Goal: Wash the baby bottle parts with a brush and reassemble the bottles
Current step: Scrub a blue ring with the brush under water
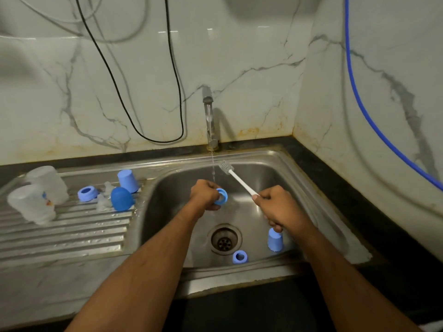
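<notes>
Left hand grip curled round a blue bottle ring under the running tap, right hand grip holding a white brush, cap and second ring in the sink, clear bottles on the drainer

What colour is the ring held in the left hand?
Light blue. The ring, gripped by the left hand, shows in the head view.

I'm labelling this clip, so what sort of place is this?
Most likely a home kitchen: a stainless steel sink with a ribbed drainboard, a running tap and marble-look wall tiles above a dark counter.
</notes>
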`<move>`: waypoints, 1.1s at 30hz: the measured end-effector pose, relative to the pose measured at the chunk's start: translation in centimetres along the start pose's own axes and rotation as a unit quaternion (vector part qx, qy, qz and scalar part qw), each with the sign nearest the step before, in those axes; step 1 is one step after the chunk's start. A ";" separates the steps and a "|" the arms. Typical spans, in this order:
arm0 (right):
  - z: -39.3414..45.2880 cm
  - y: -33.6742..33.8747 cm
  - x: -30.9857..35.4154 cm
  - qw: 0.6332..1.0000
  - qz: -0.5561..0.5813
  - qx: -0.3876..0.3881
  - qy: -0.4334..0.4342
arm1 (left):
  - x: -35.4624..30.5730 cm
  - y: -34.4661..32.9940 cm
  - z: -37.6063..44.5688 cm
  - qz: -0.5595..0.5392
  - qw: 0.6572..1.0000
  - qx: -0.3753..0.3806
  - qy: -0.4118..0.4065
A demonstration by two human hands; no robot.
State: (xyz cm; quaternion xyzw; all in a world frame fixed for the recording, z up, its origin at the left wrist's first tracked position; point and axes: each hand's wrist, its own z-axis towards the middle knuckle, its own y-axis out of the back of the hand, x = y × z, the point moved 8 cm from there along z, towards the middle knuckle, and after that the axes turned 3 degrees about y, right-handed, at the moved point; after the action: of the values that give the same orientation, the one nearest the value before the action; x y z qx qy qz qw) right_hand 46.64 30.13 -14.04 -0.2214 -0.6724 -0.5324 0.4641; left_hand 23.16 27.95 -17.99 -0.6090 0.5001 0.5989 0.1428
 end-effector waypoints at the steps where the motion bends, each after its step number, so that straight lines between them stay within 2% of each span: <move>1: -0.3 -0.3 0.1 1.000 0.009 0.009 -0.001 | 0.2 0.8 0.0 -0.041 0.999 -0.007 0.017; 3: -0.7 -0.8 0.3 0.999 0.021 0.024 -0.005 | 0.7 2.0 -0.3 -0.136 0.989 -0.015 0.061; 6: -1.0 -1.5 1.0 0.999 0.023 0.032 0.004 | 1.4 3.1 -1.4 -0.269 0.955 -0.020 0.119; 11: -1.0 -1.8 1.1 1.000 0.016 0.020 0.014 | 1.8 3.0 -1.9 -0.440 0.886 0.017 0.145; 16: -0.6 -1.6 1.4 1.000 0.001 0.024 0.015 | 1.8 3.4 -0.7 -0.481 0.861 -0.002 0.165; 21: 1.1 -0.9 3.7 0.998 -0.040 0.009 0.041 | 1.0 2.5 -0.4 -0.533 0.826 0.029 0.179; 26: 2.0 -0.9 3.8 0.996 -0.067 -0.012 0.050 | 1.4 2.1 1.0 -0.613 0.767 0.035 0.186; 28: 1.7 -0.9 3.4 0.993 -0.112 0.000 0.049 | 1.8 2.3 1.9 -0.618 0.765 0.027 0.182; 33: 1.5 -1.0 4.0 0.976 -0.199 0.013 0.086 | 1.7 2.5 2.7 -0.556 0.812 0.036 0.172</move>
State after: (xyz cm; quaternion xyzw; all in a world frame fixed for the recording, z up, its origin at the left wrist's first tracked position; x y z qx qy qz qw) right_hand 43.37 30.38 -11.09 -0.0303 -0.6674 -0.6221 0.4083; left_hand 19.22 28.14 -19.08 -0.8705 0.1133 0.2847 0.3851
